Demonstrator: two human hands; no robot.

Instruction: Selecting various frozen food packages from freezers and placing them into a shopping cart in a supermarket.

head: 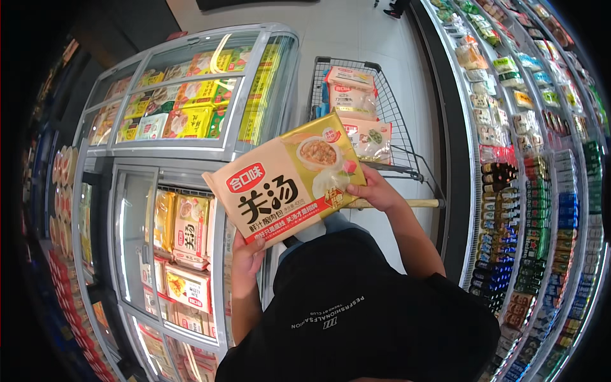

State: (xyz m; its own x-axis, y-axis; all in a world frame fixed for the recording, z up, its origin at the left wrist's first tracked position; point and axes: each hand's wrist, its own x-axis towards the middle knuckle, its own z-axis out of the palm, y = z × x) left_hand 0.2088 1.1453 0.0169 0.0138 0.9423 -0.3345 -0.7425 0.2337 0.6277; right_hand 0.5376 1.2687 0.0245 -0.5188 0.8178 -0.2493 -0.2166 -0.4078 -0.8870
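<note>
A flat packet of frozen filled buns (291, 181), cream and gold with a red band, is held tilted in front of my body. My left hand (248, 258) grips its lower left corner, thumb on the front. At its right edge, my right hand (377, 188) holds it with the thumb on the printed face. Beyond the packet stands a wire shopping cart (398, 136) with several similar food packets (353, 102) in it. To the left, a glass-topped chest freezer (136, 181) has a section through which more matching packets (191, 234) show.
Another glass freezer section (229, 86) with yellow and green packets stands at the upper left. Refrigerated shelves (520, 191) of bottles, cans and bagged food line the right side. The cart's handle (420, 203) is close before my body. A person's foot (393, 13) shows at the top.
</note>
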